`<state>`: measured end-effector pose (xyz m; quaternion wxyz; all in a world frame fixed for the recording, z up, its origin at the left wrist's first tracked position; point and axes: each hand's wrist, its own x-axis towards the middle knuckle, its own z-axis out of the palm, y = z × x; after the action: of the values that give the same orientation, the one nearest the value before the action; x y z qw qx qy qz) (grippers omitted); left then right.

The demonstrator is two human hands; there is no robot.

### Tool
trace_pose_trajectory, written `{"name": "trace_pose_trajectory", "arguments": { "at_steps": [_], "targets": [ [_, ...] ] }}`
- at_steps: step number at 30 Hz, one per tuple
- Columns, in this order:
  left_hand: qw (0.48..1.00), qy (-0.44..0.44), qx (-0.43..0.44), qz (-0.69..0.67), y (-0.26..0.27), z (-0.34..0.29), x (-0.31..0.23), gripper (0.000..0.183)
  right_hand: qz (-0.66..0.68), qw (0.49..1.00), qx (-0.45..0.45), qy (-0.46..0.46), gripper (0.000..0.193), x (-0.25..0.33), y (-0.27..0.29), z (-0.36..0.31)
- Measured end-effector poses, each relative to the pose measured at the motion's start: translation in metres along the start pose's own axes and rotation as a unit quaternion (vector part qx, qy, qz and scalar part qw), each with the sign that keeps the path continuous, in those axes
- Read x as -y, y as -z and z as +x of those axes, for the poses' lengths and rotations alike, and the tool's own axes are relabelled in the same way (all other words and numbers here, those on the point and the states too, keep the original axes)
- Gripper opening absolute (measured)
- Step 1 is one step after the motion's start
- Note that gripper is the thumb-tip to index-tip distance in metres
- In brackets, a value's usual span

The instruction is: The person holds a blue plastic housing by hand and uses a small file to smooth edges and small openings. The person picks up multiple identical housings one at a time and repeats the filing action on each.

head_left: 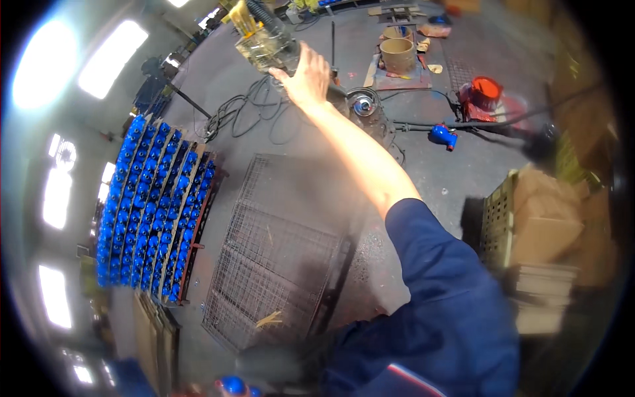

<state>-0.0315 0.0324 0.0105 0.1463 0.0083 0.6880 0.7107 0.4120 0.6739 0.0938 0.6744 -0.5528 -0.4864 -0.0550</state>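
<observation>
Of the two hands, the right hand (307,78) reaches up and forward at the end of a bare forearm and a dark blue sleeve (456,298), its thumb out to the left and its fingers partly bent, set against the right edge of a stained, yellowish object (266,54) near the top; whether the fingers grip it or only touch it I cannot tell, and the left hand cannot be made out, so its state I cannot tell either. Yellow strips (243,18) and a ridged dark hose (266,14) show at the object's upper end. Below it, looped cables (241,106) lie on the grey floor (430,175), left of a round metal fitting (364,106). A wire grid (261,245) spreads below the forearm, with a layered stack of blue rounded parts (142,205) to its left. On the right are a tan drum (398,58), a red bucket (486,92), a single blue part (442,136) and, lower down, a pale crate (497,215) beside cardboard boxes (546,221)
</observation>
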Motion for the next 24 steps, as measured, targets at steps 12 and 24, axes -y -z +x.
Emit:
{"name": "trace_pose_trajectory", "arguments": {
  "at_steps": [12, 24],
  "targets": [
    [1.000, -0.001, 0.000, -0.002, -0.005, -0.004, -0.005, 0.058, 0.298, 0.911, 0.142, -0.249, 0.037, -0.175, 0.060, 0.020],
    [0.995, 0.019, 0.017, -0.098, 0.048, 0.021, -0.008, 0.056, 0.131, 0.989, -0.068, 0.011, 0.023, -0.112, 0.065, 0.031]
  ]
}}
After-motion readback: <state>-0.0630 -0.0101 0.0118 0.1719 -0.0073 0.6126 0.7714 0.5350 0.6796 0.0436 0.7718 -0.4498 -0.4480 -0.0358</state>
